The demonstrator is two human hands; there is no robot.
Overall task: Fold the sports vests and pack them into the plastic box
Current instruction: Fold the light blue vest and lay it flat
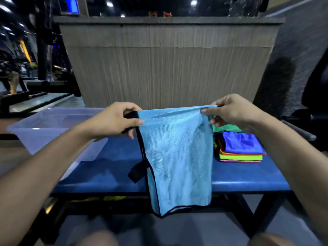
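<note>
Vest (177, 157), pinched by left hand (115, 121) and right hand (232, 110): keep top edge taut, fold toward 6 o'clock evenly.

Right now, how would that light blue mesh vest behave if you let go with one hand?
The light blue vest would probably flop and swing: it hangs limp below the left hand and right hand. It seems very light, since fingertip pinches hold it up. The thin mesh likely drapes rather than keeping shape.
</note>
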